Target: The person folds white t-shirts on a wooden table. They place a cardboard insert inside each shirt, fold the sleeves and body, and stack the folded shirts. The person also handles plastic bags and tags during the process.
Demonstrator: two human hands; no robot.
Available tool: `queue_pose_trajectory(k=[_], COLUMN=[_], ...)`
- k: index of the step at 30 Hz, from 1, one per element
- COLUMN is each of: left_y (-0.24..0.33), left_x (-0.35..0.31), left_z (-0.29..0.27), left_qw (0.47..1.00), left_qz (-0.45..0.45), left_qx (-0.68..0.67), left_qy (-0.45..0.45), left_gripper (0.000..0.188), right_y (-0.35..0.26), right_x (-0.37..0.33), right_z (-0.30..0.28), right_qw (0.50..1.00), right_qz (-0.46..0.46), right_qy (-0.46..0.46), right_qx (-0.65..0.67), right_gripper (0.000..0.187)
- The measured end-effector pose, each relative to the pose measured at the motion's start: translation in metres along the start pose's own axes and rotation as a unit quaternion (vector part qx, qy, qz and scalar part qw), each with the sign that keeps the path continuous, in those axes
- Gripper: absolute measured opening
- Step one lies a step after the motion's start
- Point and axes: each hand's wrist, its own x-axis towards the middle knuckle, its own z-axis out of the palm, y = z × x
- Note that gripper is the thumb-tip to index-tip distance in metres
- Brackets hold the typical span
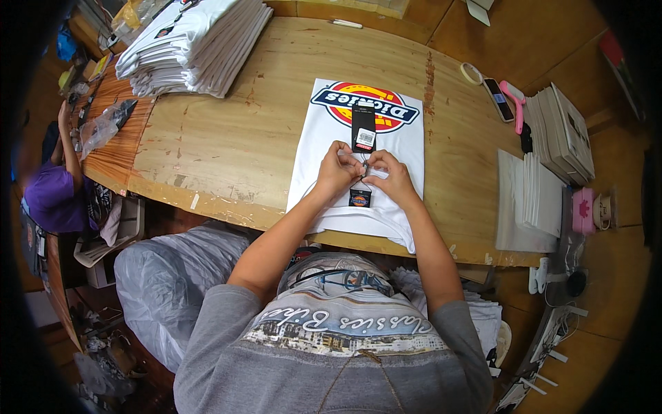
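Note:
A folded white T-shirt (310, 155) with a red, yellow and blue print lies on the wooden table (227, 152), its neck edge toward me. On the shirt rests a black hang tag (363, 124) with a white sticker. My left hand (336, 169) and my right hand (391, 178) meet just below the tag, above the dark neck label (359, 199). Both are closed, fingertips pinching the thin dark tag string (364, 168) between them. The fingers partly cover the string's fastening.
Folded white shirts (200, 48) are stacked at the far left. On the right lie a phone (498, 100), a pink-handled tool (514, 103), clear bags (527, 200) and a pink box (583, 210). A person in purple (55, 196) sits at left, near a plastic-covered bundle (169, 290).

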Motion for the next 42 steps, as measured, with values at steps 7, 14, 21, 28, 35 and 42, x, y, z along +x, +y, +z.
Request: queue_pose_trajectory(k=[7,14,21,28,35,42], left_y=[-0.002,0.0,-0.002,-0.007,-0.009,-0.011], left_x=[0.0,-0.001,0.001,0.002,0.001,-0.003], left_z=[-0.001,-0.001,-0.001,0.0,0.0,0.001], left_qw=[1.0,1.0,1.0,0.999,0.998,0.994], left_qz=[0.019,0.012,0.017,0.036,0.039,0.073], left_qx=[0.022,0.02,0.011,0.027,0.048,0.081], left_qy=[-0.006,-0.005,-0.003,0.025,0.024,0.03], left_gripper=[0.036,0.035,0.035,0.036,0.034,0.026], right_y=[0.005,0.002,0.005,0.006,0.01,0.006], right_x=[0.001,0.0,-0.001,0.0,-0.003,-0.007], right_z=[0.0,0.001,0.003,0.002,0.004,0.002], right_qw=[1.0,1.0,0.998,0.995,0.993,0.999], right_qz=[-0.007,-0.002,-0.035,-0.048,-0.068,-0.016], right_qy=[-0.01,-0.007,0.018,0.012,0.016,0.03], right_qx=[-0.006,-0.013,-0.042,-0.084,-0.097,0.025], right_gripper=[0.038,0.035,0.037,0.038,0.037,0.031])
